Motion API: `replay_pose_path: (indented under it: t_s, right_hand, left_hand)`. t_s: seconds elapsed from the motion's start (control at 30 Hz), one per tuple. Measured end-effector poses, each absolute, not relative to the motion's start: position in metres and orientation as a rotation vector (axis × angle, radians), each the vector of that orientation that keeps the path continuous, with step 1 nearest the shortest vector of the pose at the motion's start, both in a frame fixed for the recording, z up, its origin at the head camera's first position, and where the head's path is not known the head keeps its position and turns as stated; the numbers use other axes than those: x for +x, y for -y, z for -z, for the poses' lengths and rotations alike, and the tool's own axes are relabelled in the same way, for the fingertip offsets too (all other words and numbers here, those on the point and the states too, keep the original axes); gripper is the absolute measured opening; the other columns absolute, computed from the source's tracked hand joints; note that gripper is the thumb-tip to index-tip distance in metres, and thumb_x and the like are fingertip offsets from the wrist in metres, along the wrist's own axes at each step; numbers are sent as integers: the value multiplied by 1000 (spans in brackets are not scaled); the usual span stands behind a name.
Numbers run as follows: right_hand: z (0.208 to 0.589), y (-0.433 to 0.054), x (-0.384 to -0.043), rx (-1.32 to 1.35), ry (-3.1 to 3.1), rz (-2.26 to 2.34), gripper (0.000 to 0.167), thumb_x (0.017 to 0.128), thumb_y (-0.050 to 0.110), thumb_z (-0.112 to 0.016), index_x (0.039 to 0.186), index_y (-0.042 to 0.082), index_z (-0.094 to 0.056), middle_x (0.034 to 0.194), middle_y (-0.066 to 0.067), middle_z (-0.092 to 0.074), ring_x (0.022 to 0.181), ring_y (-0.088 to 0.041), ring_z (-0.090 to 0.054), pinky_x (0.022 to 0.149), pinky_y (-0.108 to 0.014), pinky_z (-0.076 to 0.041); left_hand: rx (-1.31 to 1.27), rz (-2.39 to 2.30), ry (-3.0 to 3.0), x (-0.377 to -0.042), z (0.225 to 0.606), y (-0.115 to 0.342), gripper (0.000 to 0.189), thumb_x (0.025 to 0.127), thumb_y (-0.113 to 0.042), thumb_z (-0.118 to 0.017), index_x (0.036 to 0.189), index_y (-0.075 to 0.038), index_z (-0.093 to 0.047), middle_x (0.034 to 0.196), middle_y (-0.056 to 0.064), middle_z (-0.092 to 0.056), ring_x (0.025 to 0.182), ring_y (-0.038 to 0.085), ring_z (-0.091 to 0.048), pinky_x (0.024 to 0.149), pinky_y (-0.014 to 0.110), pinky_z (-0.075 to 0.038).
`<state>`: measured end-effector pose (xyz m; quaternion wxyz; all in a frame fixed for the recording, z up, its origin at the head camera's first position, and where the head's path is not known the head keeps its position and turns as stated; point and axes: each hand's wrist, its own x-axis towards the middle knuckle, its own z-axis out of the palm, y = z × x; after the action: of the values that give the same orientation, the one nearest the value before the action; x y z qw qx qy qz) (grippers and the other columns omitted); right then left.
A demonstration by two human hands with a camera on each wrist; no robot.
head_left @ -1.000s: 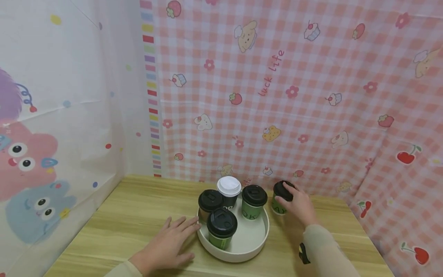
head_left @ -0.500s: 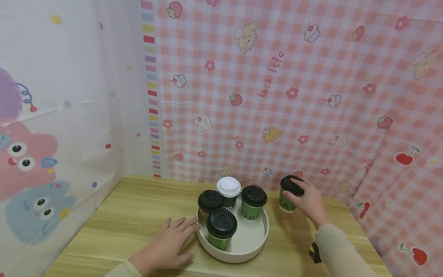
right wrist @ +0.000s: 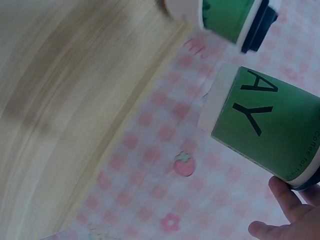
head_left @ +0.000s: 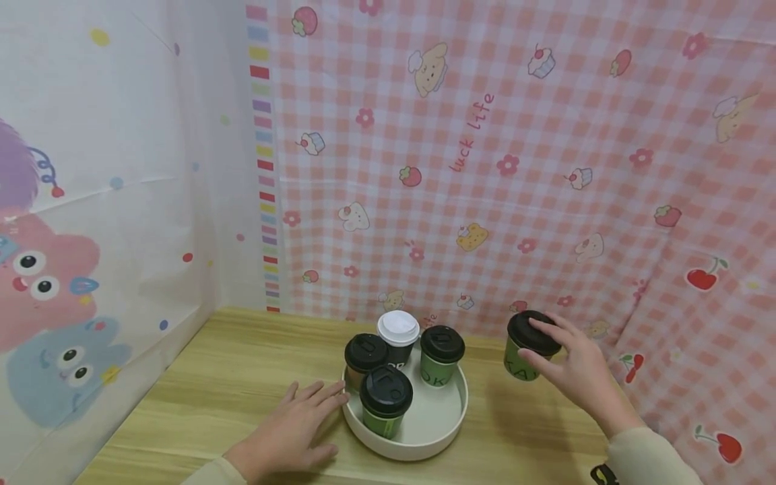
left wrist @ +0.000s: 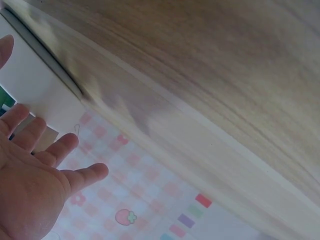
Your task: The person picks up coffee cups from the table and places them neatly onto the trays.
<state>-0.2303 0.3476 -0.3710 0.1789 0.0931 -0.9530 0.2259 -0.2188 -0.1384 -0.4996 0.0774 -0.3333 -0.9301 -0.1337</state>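
My right hand (head_left: 582, 370) grips a green paper coffee cup (head_left: 518, 364) by its black lid, with fingers and thumb around the lid's edge. The cup hangs above the table to the right of a round white tray (head_left: 418, 450). Dark letters "AY" show on the same cup (right wrist: 265, 120) in the right wrist view. My left hand (head_left: 291, 428) lies with fingers spread, its fingertips at the tray's left rim. Inside the tray stand a green cup (head_left: 384, 397) in front, a brown cup (head_left: 367, 351), a white-lidded black cup (head_left: 398, 327) and another green cup (head_left: 441, 343).
A wood-grain table (head_left: 230, 377) carries the tray. Behind it hangs a pink checked cloth (head_left: 485, 135), and a white cartoon-print cloth (head_left: 151, 236) covers the left side. The checked cloth also runs along the right edge.
My right hand has carried the green cup up off the table and to the right, away from the tray. The left hand and the cups in the tray have stayed put.
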Motion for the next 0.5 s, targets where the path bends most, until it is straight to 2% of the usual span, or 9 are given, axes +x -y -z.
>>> replay_pose_path:
  t_s: [0.27, 0.5]
  right_hand:
    - [372, -310, -208, 468, 2513, -694, 58, 89, 33, -89, 141, 15, -71, 160, -17, -55, 136, -52, -59, 97, -71, -56]
    - [386, -283, -203, 526, 2515, -731, 55, 88, 35, -89, 139, 20, -73, 158, -12, -58, 133, -42, -66, 97, -61, -60]
  left_hand:
    - [-999, 413, 2788, -218, 499, 140, 81, 88, -48, -83, 156, -16, -53, 167, 9, -48, 143, 50, -54, 109, 85, -38]
    - [-1002, 418, 2802, -220, 500, 140, 82, 88, -49, -82, 157, -17, -52, 168, 9, -47, 143, 50, -54, 110, 85, -37]
